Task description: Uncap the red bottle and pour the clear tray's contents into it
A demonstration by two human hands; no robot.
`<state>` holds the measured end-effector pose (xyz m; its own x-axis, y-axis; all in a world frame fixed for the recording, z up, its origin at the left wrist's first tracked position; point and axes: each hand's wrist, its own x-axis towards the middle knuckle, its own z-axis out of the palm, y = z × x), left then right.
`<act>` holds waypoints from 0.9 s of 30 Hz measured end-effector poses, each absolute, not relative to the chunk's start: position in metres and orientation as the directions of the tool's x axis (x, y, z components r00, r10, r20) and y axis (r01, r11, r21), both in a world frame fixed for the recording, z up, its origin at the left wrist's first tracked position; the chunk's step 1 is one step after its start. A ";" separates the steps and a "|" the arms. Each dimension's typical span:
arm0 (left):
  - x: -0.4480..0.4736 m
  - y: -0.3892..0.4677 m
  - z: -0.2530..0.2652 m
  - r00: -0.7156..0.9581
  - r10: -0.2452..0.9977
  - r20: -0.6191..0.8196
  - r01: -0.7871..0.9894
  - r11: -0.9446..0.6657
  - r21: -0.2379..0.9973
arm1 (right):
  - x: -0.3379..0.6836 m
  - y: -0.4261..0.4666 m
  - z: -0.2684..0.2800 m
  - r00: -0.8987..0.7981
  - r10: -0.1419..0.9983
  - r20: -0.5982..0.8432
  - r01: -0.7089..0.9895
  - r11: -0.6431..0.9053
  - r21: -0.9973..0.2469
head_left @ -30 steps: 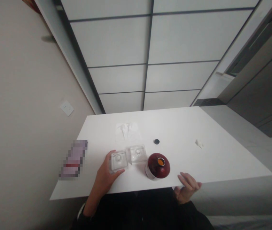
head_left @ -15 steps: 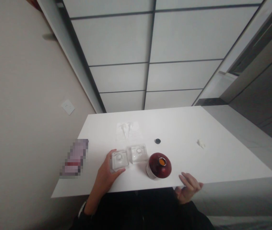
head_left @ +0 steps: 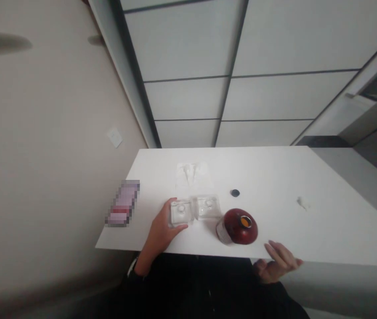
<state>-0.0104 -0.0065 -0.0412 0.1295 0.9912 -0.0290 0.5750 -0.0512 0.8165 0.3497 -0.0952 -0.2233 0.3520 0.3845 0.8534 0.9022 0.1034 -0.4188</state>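
My left hand (head_left: 160,230) is closed around the left side of a clear, square glass-like container (head_left: 181,217), thumb in front and fingers behind. A similar clear container (head_left: 209,212) stands close to its right; each has a round opening on top. Right of these is a rounded dark red bottle (head_left: 234,230) with a pale label and an uncapped round mouth showing orange inside. My right hand (head_left: 279,262) rests at the table's front edge, right of the bottle, palm turned up and fingers loosely spread, holding nothing.
A small dark round cap (head_left: 235,193) lies behind the bottle. Farther back is a clear plastic sheet or bag (head_left: 200,177) with two pale slender pieces. A crumpled white scrap (head_left: 301,203) lies to the right. A blurred-out pink packet (head_left: 123,204) sits at the left edge of the white table (head_left: 264,168).
The camera has turned left, so everything appears farther right. My left hand, still gripping its container, has brought it slightly closer to the other one. My right hand keeps its place and loose pose.
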 end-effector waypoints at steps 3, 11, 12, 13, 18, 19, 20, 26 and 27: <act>-0.012 -0.003 -0.045 0.131 0.991 -0.037 0.580 -0.047 0.813 | 0.348 -0.096 -0.222 0.254 0.359 0.898 0.938 0.133 -0.319; -0.014 -0.001 -0.049 0.134 0.991 -0.022 0.586 -0.061 0.808 | 0.341 -0.096 -0.212 0.204 0.355 0.912 0.950 0.152 -0.272; -0.013 -0.001 -0.048 0.132 0.991 -0.023 0.586 -0.060 0.808 | 0.340 -0.096 -0.212 0.205 0.353 0.913 0.950 0.152 -0.272; -0.013 -0.001 -0.048 0.132 0.991 -0.023 0.586 -0.059 0.808 | 0.340 -0.096 -0.211 0.205 0.349 0.914 0.950 0.152 -0.272; -0.013 0.000 -0.050 0.118 0.993 0.000 0.583 -0.069 0.809 | 0.339 -0.095 -0.209 0.209 0.335 0.919 0.950 0.152 -0.271; -0.013 0.000 -0.050 0.117 0.993 0.006 0.582 -0.074 0.810 | 0.339 -0.095 -0.208 0.210 0.338 0.918 0.950 0.152 -0.273; -0.013 0.000 -0.051 0.119 0.993 0.012 0.581 -0.079 0.810 | 0.339 -0.095 -0.208 0.211 0.343 0.915 0.949 0.152 -0.276; -0.013 -0.001 -0.052 0.125 0.992 0.014 0.565 -0.083 0.821 | 0.335 -0.097 -0.201 0.238 0.355 0.904 0.928 0.191 -0.320; -0.013 -0.002 -0.050 0.118 0.993 0.006 0.566 -0.072 0.821 | 0.332 -0.098 -0.198 0.257 0.347 0.902 0.919 0.202 -0.340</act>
<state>-0.0132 -0.0016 -0.0504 0.1181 0.9930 0.0061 0.5658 -0.0723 0.8214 0.3316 -0.0981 -0.1976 0.2569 0.3472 0.9019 0.9186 0.2023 -0.3395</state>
